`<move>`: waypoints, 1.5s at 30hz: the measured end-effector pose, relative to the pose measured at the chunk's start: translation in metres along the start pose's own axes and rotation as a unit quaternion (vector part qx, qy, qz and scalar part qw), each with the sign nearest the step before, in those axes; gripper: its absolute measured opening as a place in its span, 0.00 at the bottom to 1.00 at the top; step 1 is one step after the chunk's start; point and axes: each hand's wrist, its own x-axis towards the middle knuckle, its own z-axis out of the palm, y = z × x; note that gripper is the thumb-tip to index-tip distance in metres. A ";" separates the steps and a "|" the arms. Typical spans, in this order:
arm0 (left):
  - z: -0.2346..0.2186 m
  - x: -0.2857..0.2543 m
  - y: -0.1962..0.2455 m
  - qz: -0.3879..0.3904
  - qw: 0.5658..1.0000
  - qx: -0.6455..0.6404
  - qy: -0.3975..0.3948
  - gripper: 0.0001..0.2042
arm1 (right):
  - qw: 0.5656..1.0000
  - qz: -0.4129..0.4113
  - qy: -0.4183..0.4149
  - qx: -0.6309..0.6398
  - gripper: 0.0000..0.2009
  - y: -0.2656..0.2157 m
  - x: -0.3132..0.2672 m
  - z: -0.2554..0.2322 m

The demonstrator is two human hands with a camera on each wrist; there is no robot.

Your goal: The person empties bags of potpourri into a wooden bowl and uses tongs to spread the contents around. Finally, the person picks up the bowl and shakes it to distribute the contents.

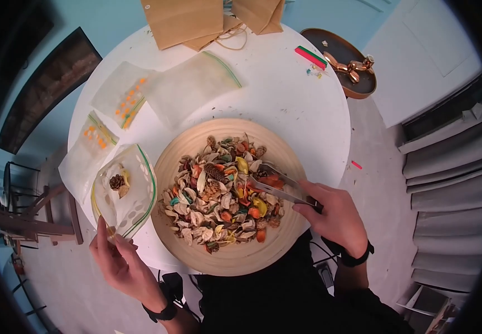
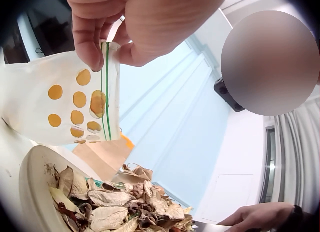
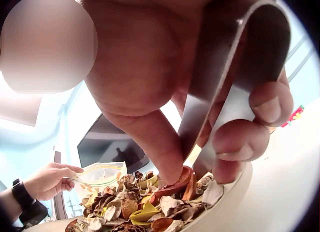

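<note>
My right hand (image 1: 335, 214) grips metal tongs (image 1: 280, 192) whose tips reach into the dried potpourri (image 1: 218, 195) on the right side of a round wooden bowl (image 1: 196, 264). In the right wrist view the tongs' arms (image 3: 220, 82) stand around a reddish-orange dried piece (image 3: 172, 189). My left hand (image 1: 119, 261) pinches the edge of a zip bag (image 1: 140, 195) left of the bowl, and its mouth with a green strip gapes. A small pine cone (image 1: 116, 182) and a few pale petals lie in that bag. Orange dots (image 2: 80, 99) mark its side.
More zip bags (image 1: 196, 83) lie on the white round table (image 1: 285, 100), two with orange dots. Brown paper bags (image 1: 185, 22) stand at the back. Red and green sticks (image 1: 311, 58) lie at the right edge, near a brown tray (image 1: 363, 86) with a shiny balloon-dog figure (image 1: 352, 67).
</note>
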 end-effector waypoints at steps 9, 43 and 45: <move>0.001 0.002 0.002 0.000 1.000 -0.015 -0.014 0.19 | 0.999 0.031 -0.012 -0.027 0.21 0.001 -0.013 -0.016; -0.001 -0.002 -0.004 0.013 1.000 -0.016 -0.006 0.18 | 0.963 -0.145 -0.058 -0.218 0.18 -0.014 0.024 -0.057; -0.004 -0.002 -0.005 0.012 1.000 -0.007 -0.006 0.18 | 0.966 -0.142 -0.055 -0.209 0.18 -0.014 0.024 -0.058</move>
